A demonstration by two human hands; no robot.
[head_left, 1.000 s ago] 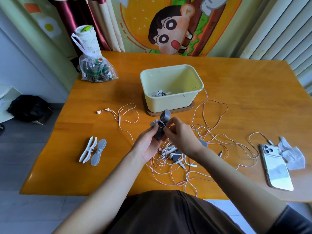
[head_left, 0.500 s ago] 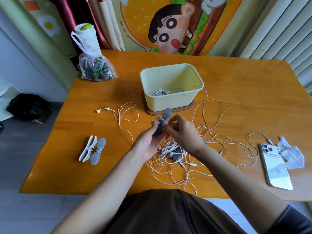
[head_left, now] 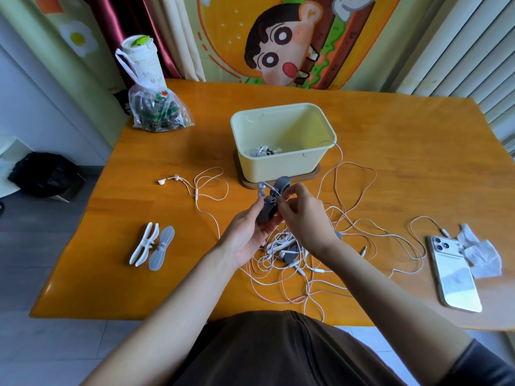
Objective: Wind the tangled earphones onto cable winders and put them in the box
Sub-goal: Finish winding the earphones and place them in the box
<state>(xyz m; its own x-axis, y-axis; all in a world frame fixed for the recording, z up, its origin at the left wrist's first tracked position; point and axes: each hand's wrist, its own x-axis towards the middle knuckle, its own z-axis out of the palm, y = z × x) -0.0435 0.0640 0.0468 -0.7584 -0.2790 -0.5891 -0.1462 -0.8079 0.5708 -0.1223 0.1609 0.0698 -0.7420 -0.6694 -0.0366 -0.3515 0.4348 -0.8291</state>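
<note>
Mid-bench, before the box [head_left: 281,162]: our left hand [head_left: 248,232] grips the grey winder [head_left: 271,208], earbuds poking out top. Right hand [head_left: 305,215] pinches the cord [head_left: 338,174]. We should wrap snug, turns side by side, drawing slack clear of the tangle [head_left: 292,254].

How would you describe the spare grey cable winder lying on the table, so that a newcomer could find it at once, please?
Start from the pale yellow box mid-table and look toward the table's near left part. Two flat winders lie there side by side, apart from the cable tangle. The grey winder is the right one, next to the white winder.
</note>
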